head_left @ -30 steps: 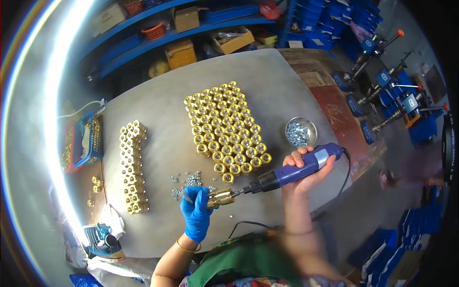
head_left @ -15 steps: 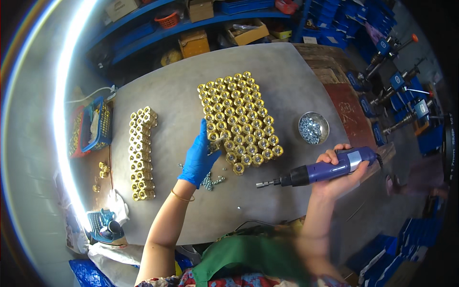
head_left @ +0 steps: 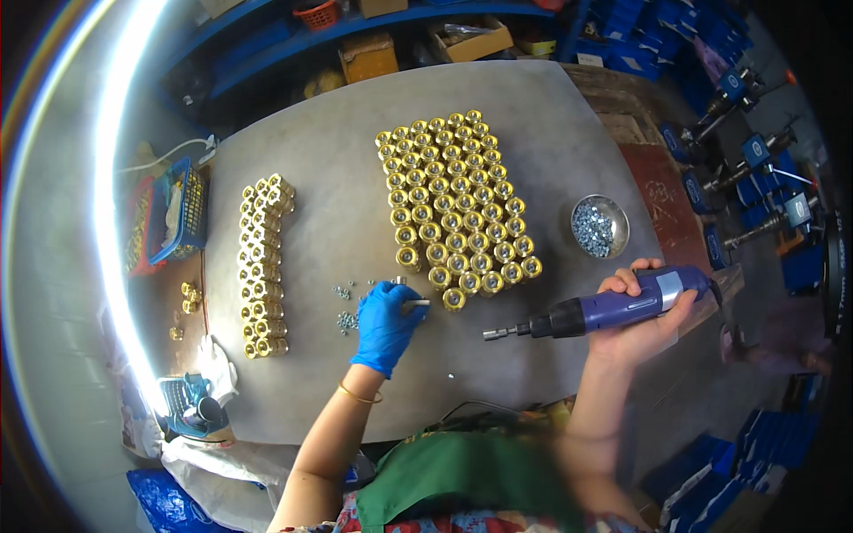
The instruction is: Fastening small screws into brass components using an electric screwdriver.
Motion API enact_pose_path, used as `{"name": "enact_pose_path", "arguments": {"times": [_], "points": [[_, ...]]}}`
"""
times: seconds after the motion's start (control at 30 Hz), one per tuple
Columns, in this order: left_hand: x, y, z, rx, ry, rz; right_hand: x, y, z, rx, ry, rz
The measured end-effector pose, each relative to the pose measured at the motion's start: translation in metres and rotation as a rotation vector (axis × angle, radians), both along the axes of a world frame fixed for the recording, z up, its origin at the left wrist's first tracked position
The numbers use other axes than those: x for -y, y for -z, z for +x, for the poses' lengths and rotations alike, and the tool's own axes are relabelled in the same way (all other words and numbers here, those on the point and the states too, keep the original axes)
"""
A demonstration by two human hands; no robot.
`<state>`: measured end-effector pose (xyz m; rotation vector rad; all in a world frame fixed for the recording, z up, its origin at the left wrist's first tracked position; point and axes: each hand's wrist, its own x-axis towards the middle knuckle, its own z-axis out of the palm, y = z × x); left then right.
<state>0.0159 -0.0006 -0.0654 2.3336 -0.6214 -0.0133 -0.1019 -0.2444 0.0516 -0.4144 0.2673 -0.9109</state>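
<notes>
My left hand (head_left: 387, 325), in a blue glove, is closed on a small metal fitting (head_left: 415, 305) with a pale, short stem. Fingers hide most of that fitting. Beside the glove lie loose small silvery nuts or screws (head_left: 346, 322). My bare right hand (head_left: 633, 324) grips a purple electric screwdriver (head_left: 613, 308), its socket bit (head_left: 500, 334) pointing left above the table. Just beyond the left hand stands a big block of upright brass fittings (head_left: 456, 201). A narrower group of brass fittings (head_left: 262, 266) stands further left.
A metal bowl (head_left: 600, 226) of small silvery hardware sits at the right of the grey table (head_left: 329, 186). Blue and red baskets (head_left: 182, 213) stand at the left edge, near a white glove (head_left: 216, 369). Hand presses (head_left: 755, 151) line the right, and blue shelves run behind.
My left hand has drawn back from the brass block toward me, with a small fitting in its fingers. The right hand holds the screwdriver much as before. The whole view has shifted slightly.
</notes>
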Motion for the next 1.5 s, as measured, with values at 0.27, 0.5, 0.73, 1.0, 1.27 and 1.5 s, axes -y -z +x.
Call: {"name": "enact_pose_path", "arguments": {"times": [0.27,0.5,0.73,1.0,1.27,1.5], "points": [[-0.002,-0.005,-0.006,-0.159,-0.028,0.018,-0.012,0.005,0.007,0.014,-0.070,0.044],[0.007,-0.072,-0.070,-1.268,-0.056,-1.152,-0.022,0.011,0.020,0.050,-0.075,0.141],[0.006,-0.072,-0.075,-1.412,-0.036,-1.231,-0.024,0.018,0.021,0.045,-0.078,0.214],[-0.002,-0.081,-0.070,-1.617,0.171,-1.386,-0.037,0.041,0.035,0.122,-0.230,0.411],[-0.057,-0.048,-0.002,-0.130,0.035,-0.331,-0.018,0.048,0.032,0.160,-0.237,0.452],[-0.089,-0.009,0.034,-0.343,-0.113,-0.307,-0.016,0.040,0.028,0.106,-0.169,0.405]]}}
